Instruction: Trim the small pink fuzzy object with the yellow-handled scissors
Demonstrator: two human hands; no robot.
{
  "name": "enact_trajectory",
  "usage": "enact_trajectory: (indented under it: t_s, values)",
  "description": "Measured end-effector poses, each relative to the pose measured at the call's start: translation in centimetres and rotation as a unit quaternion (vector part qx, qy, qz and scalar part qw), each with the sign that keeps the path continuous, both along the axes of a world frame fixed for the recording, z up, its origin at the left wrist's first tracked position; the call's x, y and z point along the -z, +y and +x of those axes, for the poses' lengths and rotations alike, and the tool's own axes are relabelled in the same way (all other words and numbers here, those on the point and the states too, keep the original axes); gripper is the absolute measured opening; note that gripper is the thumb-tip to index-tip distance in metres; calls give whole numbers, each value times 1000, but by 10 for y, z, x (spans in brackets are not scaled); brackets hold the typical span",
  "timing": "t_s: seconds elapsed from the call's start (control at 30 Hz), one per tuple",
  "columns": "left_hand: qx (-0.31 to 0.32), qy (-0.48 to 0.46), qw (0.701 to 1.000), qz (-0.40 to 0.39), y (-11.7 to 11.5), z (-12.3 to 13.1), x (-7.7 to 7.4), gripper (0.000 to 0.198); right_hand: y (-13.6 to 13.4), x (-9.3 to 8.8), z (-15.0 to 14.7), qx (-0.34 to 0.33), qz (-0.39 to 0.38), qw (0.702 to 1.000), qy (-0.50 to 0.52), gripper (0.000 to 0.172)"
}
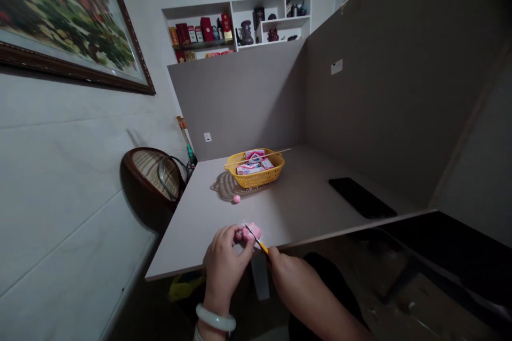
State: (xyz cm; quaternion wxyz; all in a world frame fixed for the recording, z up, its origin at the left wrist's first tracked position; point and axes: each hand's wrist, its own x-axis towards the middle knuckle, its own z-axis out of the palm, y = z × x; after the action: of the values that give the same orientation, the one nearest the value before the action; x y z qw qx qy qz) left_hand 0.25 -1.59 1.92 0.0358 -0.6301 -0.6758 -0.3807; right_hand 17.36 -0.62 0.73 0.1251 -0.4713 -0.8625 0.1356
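My left hand (228,253) is at the near edge of the table, its fingers and thumb curled about a pink lump (253,231) that looks soft. What the lump is made of I cannot tell. Something pale and thin lies under it. In my right hand (282,266) is a small knife (262,246) with a yellow handle. Its thin dark blade lies slantwise across the top of the lump; whether it has cut in is too small to see. Farther back on the table is a small pink ball (237,199), apart from both hands.
Behind the ball stands a yellow plastic basket (260,179) with several printed boxes and a thin stick across its rim. A black mat (360,198) lies at the right. Grey panels (244,101) close off the table's back and right; a round brown seat (150,186) stands left.
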Motion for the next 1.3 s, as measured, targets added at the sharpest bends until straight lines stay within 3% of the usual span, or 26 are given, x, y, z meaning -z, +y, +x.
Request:
enact_trajectory:
  t_s: [0.23, 0.43, 0.7, 0.9, 1.13, 1.3]
  values:
    - [-2, 13, 1000, 13, 1, 2, 2, 19, -11, -2, 15, 10, -28, 998, -57, 24]
    - [2, 14, 1000, 15, 1, 1, 3, 17, -2, -10, 1, 0, 10, 999, -38, 26]
    - [3, 18, 1000, 17, 1, -1, 6, 21, -12, 12, 17, 18, -24, 999, -45, 21]
    - [1, 17, 1000, 6, 0, -1, 4, 19, 0, -3, 1, -2, 13, 1000, -21, 21]
    - [6, 9, 1000, 5, 1, -2, 3, 21, -9, 6, 14, 7, -16, 999, -32, 24]
    - [8, 23, 1000, 18, 1, -3, 5, 22, 0, -4, 4, -4, 12, 1000, -22, 21]
